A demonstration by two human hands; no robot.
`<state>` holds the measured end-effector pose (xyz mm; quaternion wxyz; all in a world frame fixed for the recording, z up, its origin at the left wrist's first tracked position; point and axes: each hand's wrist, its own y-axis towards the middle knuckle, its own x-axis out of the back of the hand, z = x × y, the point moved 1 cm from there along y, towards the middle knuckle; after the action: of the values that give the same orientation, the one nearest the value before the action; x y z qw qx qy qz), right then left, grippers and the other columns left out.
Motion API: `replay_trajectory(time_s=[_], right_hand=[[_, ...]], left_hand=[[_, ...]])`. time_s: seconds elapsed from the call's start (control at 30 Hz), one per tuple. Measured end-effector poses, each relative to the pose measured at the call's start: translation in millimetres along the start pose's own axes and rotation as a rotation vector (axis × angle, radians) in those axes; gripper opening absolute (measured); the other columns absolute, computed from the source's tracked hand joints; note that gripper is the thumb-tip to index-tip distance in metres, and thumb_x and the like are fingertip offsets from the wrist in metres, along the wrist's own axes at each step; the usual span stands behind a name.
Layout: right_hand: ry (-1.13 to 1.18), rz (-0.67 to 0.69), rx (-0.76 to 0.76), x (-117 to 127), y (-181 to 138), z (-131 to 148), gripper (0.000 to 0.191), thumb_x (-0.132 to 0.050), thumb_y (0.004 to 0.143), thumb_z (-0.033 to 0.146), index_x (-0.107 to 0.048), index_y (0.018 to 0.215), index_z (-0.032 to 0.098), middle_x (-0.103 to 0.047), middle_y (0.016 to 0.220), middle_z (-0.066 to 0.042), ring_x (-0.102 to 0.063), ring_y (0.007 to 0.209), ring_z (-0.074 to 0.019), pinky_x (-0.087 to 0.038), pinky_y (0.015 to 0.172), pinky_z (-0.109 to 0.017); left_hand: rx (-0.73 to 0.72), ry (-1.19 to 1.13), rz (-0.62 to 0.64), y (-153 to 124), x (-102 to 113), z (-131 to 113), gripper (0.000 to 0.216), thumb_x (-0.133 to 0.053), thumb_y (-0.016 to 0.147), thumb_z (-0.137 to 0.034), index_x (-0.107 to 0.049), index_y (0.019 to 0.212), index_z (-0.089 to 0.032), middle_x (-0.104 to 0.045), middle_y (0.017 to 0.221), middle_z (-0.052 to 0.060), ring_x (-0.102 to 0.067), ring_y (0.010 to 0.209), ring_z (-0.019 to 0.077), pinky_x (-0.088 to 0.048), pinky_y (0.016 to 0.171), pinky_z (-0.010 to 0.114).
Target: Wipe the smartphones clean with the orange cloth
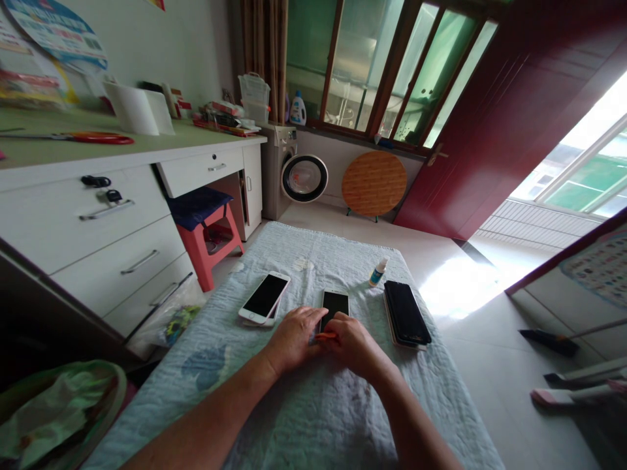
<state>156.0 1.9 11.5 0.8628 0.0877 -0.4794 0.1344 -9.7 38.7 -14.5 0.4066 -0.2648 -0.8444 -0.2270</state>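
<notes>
Dark phone (335,303): laid flat, screen up, at the middle of the cloth-covered counter (313,418), its near end hidden under both hands.
Left hand (292,339): rested at the phone's near left corner, fingers stretched out close together and laid flat on the edge, clamped on nothing.
Right hand (353,344): set at the near right corner, fingers curled together over the phone's near end.
Orange tool (326,336): a thin sliver is seen between the two hands. It seems to be pinched by the right fingers, though the grip itself is hidden.
Weight: the phone is judged light, easily lifted by one hand.
Stiffness: a rigid slab is expected, with no give along its length.
Surface: the glass face is likely slick, so a pinch on the face alone would be poorly held.
Fragility: the screen is judged brittle, and pressure at a corner or a bend could crack it.
Hold: the long side edges are best taken between thumb and fingers, with the face left free.
Bedding: the soft quilted cloth is judged to damp sliding.
White phone (265,297): laid to the left, apart from the hands.
Stack of dark phones (406,313): laid to the right, apart.
Small bottle (378,272): stood upright at the far right, near the stack.
</notes>
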Motion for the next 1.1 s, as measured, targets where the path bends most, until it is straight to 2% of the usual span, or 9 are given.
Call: replay_trajectory(time_s=[0.23,0.4,0.6,0.87,1.1], right_hand=[[0.004,-0.011,-0.007,-0.9,2.6,-3.8,0.02,-0.062,0.09,0.028,-0.063,0.074,0.017,-0.055,0.08,0.0,-0.049,0.066,-0.0087,-0.033,0.061,-0.02],[-0.072,-0.069,-0.056,-0.5,6.2,-7.0,0.015,-0.053,0.089,0.011,-0.063,0.08,0.017,-0.056,0.082,-0.001,-0.054,0.074,-0.0105,-0.036,0.067,-0.02],[-0.153,-0.163,-0.094,2.8,7.1,-11.2,0.018,-0.051,0.086,0.007,-0.064,0.084,0.019,-0.058,0.087,-0.002,-0.055,0.082,-0.0131,-0.037,0.074,-0.022],[-0.152,-0.274,-0.135,6.5,7.3,-22.7,0.015,-0.051,0.09,0.016,-0.063,0.083,0.019,-0.057,0.084,-0.002,-0.055,0.081,-0.0147,-0.037,0.074,-0.023],[-0.205,-0.323,-0.266,10.0,7.3,-23.6,0.013,-0.052,0.09,0.014,-0.064,0.086,0.019,-0.058,0.089,-0.003,-0.056,0.081,-0.0149,-0.037,0.074,-0.024]], left_hand=[[0.005,-0.003,-0.006,-0.3,-2.0,3.0,0.067,-0.074,0.073,-0.044,-0.052,0.131,-0.019,-0.062,0.129,0.011,-0.055,0.12,0.0306,-0.041,0.105,0.043],[0.006,-0.005,-0.01,-0.9,-2.9,3.6,0.067,-0.074,0.073,-0.044,-0.052,0.131,-0.02,-0.062,0.128,0.011,-0.055,0.12,0.0304,-0.041,0.104,0.043],[0.009,0.008,-0.003,-0.8,-0.8,0.9,0.067,-0.077,0.07,-0.04,-0.053,0.13,-0.021,-0.061,0.13,0.01,-0.054,0.121,0.0301,-0.04,0.106,0.043],[-0.003,0.049,0.034,-0.4,1.8,-2.2,0.062,-0.075,0.074,-0.046,-0.059,0.125,-0.016,-0.057,0.136,0.014,-0.051,0.126,0.0323,-0.036,0.11,0.045],[-0.007,0.063,0.047,-1.0,2.9,-3.4,0.057,-0.074,0.075,-0.045,-0.062,0.123,-0.016,-0.055,0.138,0.014,-0.05,0.127,0.032,-0.037,0.11,0.045]])
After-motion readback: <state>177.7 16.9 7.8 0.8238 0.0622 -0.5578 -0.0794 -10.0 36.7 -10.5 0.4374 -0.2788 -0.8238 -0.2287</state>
